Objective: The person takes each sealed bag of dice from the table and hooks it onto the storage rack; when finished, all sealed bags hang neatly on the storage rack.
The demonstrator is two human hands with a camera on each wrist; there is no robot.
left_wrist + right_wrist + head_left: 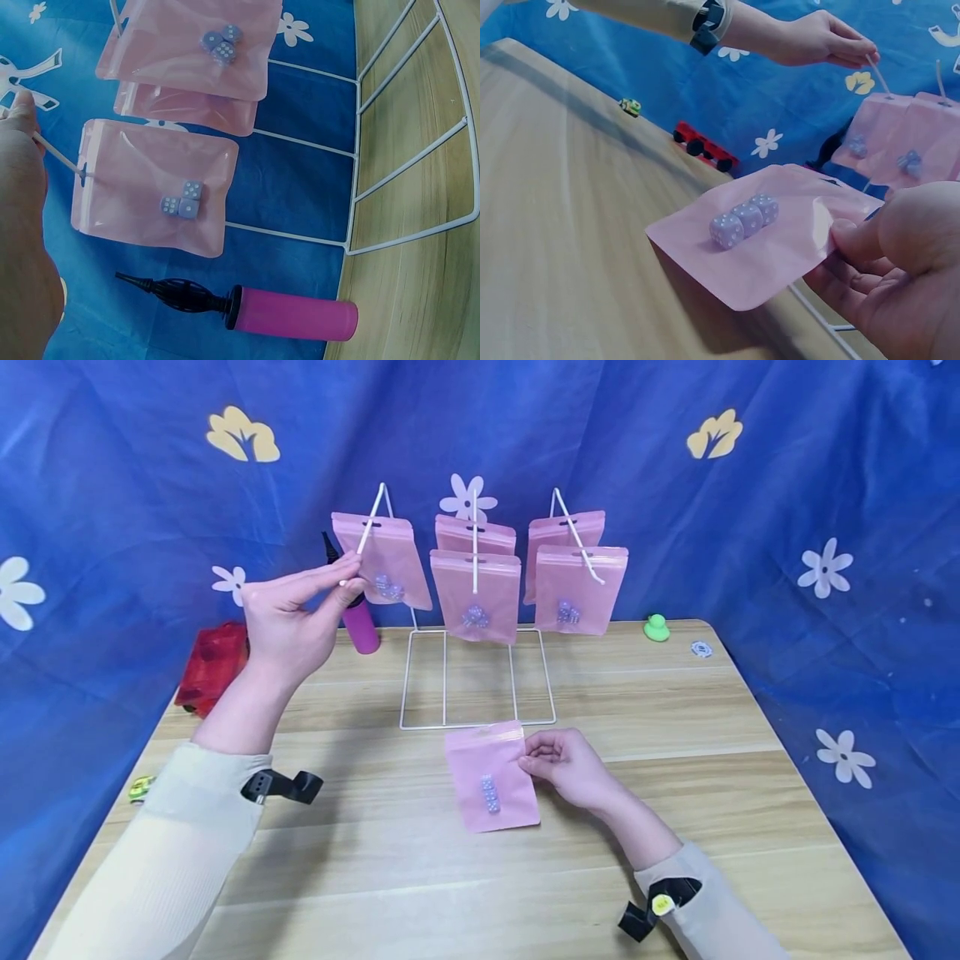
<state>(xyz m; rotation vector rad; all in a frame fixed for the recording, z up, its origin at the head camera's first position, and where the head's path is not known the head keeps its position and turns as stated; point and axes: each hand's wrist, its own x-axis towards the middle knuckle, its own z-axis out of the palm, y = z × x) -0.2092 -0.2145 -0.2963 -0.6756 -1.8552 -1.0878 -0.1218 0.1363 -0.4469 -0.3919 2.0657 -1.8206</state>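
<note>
My left hand [296, 610] pinches the tip of the left prong of a white wire display rack [402, 685]. One pink zip bag [150, 202] with three dice hangs on that prong, behind the fingers. Over the wooden table, my right hand [566, 767] holds another pink zip bag [468, 777] by its right edge, thumb on the front. Three pale purple dice [742, 221] lie in a row inside it. Its hang hole is at the top, partly seen in the right wrist view. Two bags hang on the middle prong [475, 539] and two on the right prong [577, 535].
Behind the left hand are a magenta hand pump [363, 627] with a black nozzle and a red toy vehicle [213, 664]. A small green toy [141, 788] sits at the table's left edge. At the back right are a green rubber duck [656, 628] and a poker chip [701, 649].
</note>
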